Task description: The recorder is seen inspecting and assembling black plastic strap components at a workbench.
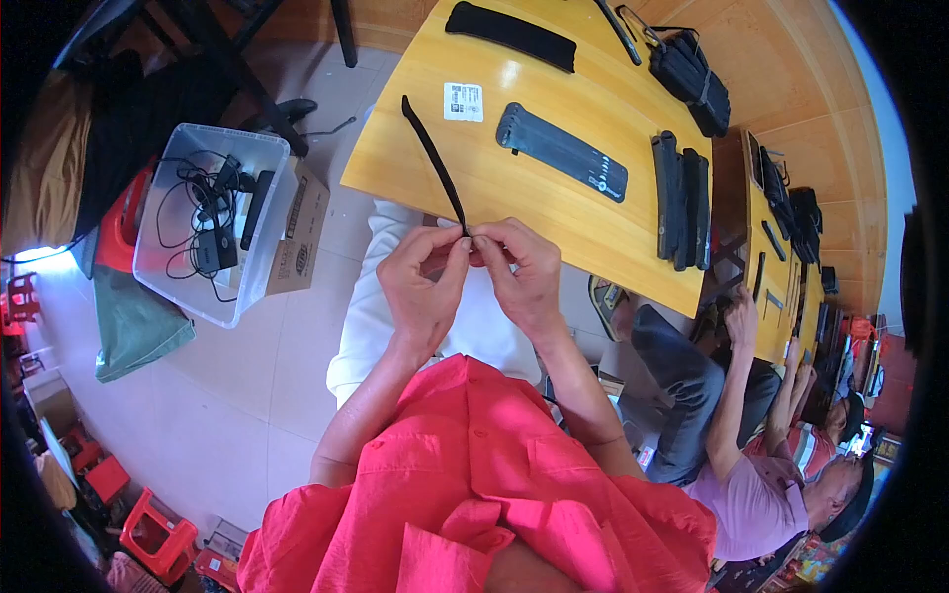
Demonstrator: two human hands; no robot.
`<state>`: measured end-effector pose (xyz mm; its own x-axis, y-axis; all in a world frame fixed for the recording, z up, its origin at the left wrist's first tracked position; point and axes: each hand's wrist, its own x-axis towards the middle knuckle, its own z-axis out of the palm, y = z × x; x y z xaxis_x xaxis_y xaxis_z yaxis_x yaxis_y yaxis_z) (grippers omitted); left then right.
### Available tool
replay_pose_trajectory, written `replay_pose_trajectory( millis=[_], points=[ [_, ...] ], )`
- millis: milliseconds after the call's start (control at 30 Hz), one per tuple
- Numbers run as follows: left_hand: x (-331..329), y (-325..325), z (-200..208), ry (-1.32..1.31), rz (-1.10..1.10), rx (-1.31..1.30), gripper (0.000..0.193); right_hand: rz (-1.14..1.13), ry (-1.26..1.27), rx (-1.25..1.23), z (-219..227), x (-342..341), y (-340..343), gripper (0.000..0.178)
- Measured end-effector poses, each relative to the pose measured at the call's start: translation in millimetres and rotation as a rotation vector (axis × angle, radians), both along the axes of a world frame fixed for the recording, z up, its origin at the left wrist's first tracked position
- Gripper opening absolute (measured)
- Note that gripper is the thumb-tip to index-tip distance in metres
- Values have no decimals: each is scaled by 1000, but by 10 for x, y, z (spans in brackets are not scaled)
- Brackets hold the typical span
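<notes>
A narrow black strip (432,153) runs from my fingers out over the near left edge of the yellow wooden table (405,188). My left hand (423,282) pinches its near end between thumb and forefinger. Close against it, my right hand (521,277) is closed in a pinch at the same end. What exactly the fingertips grip is partly hidden. Beyond my hands lies a long dark flat packet (563,150) with pale print. Farther off is a wide black sleeve-like piece (510,37), and a white label (463,102) lies nearer.
Several black folded pieces (680,203) lie at the table's right, with a banded black bundle (690,79) behind. On the floor at left stands a clear plastic bin (235,306) of black cables beside a cardboard box (299,232). Another person (746,494) sits at right, arms at a second table.
</notes>
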<state>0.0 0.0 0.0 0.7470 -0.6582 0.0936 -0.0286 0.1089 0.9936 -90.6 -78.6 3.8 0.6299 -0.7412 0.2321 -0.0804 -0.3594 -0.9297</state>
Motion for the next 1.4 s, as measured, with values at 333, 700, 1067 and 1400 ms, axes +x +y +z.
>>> replay_pose_trajectory(
  millis=[333, 700, 1067, 1400],
  points=[
    [-26, -43, 17, -16, 112, 21, 9, -105, -3, -435, -40, 146, 40, 9],
    [3, -67, 90, 102, -11, -17, 7, -183, 11, -389, 44, 133, 94, 6],
    [107, -11, 176, -487, -129, 135, 13, -75, -170, 352, 155, 106, 151, 5],
    [99, 168, 458, -354, -228, 113, 14, 98, -85, -64, 378, 29, 121, 10]
  ],
)
